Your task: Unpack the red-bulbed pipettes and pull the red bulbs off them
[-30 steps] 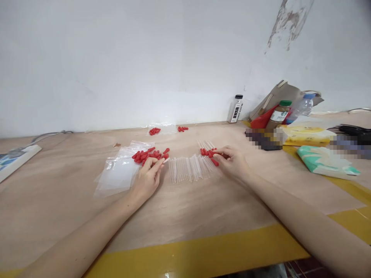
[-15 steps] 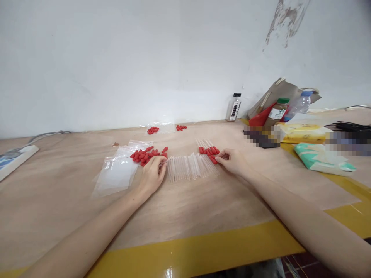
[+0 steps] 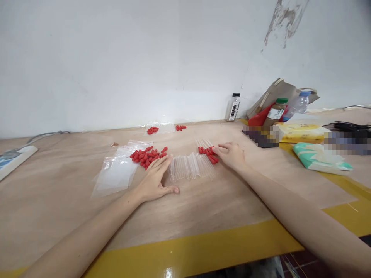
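Note:
A row of thin clear tubes (image 3: pixel 189 166) lies side by side on the table. My left hand (image 3: pixel 156 179) rests flat at the row's left end, its fingers stretched and thumb spread; it holds nothing. Just beyond those fingers is a loose pile of red rubber bulbs (image 3: pixel 146 156). At the row's right end, more red bulbs (image 3: pixel 207 151) sit in a cluster, several with clear tubes (image 3: pixel 205 143) pointing away behind them. Against this cluster, my right hand (image 3: pixel 232 155) has its fingers extended, the fingertips at the bulbs and nothing visibly gripped.
Clear zip bags (image 3: pixel 117 173) lie left of the pile. Near the wall are a bag of red bulbs (image 3: pixel 152 130) and a small loose group (image 3: pixel 181 127). Bottles (image 3: pixel 234 108), a grey bag (image 3: pixel 268 96) and tissue packs (image 3: pixel 321 158) stand at right; a power strip (image 3: pixel 20 160) lies left.
My left hand has opened from a pinch near the tubes, its thumb now spread toward me. My right hand's fingers have straightened and moved slightly away from me along the red bulbs.

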### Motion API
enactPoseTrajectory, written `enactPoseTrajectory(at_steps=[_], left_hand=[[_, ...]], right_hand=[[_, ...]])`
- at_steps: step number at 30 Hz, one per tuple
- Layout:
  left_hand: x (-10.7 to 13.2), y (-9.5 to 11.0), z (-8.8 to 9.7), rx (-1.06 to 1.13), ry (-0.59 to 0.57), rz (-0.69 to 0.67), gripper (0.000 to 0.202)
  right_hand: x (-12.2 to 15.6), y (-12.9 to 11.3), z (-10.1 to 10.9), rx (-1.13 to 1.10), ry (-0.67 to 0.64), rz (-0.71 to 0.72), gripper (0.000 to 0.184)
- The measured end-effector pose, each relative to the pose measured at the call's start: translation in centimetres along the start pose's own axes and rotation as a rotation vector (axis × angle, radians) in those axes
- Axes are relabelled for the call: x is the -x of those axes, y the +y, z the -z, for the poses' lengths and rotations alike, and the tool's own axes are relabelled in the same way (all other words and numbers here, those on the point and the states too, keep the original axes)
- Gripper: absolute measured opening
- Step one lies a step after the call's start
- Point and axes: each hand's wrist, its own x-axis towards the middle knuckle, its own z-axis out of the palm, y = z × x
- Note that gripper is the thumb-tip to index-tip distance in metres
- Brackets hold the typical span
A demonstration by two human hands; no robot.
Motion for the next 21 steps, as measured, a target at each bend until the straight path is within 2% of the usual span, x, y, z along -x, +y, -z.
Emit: enactPoseTrajectory(at_steps=[4, 7, 12, 14, 17, 21], left_hand=[[-0.5, -0.7, -0.1, -0.044, -0.098, -0.057, 0.082], [-0.8, -1.5, -0.3, -0.052, -0.110, -0.081, 0.068], [-0.9, -1.9, -0.4, -0.049, -0.086, -0.104, 0.069], [-0.7, -1.9, -0.3, -0.051, -0.043, -0.106, 0.070], [-0.5, -1.9, -0.4, -0.050, 0.078, -0.076, 0.057], [-0.4, -2.1, -0.8, -0.080, 0.309, -0.067, 0.051]], right_hand=[[0.0, -0.3, -0.4, 0.042, -0.038, 0.062, 0.035], [0.1, -0.3, -0.6, 0.054, -0.041, 0.088, 0.024], [0.0, -0.1, -0.9, 0.036, 0.004, 0.162, 0.016], [0.0, -0.2, -0.8, -0.002, 0.060, 0.189, 0.018], [0.5, -0.7, -0.4, -0.114, 0.146, 0.224, 0.022], [2.1, -2.3, 0.0, -0.285, 0.056, 0.359, 0.022]])
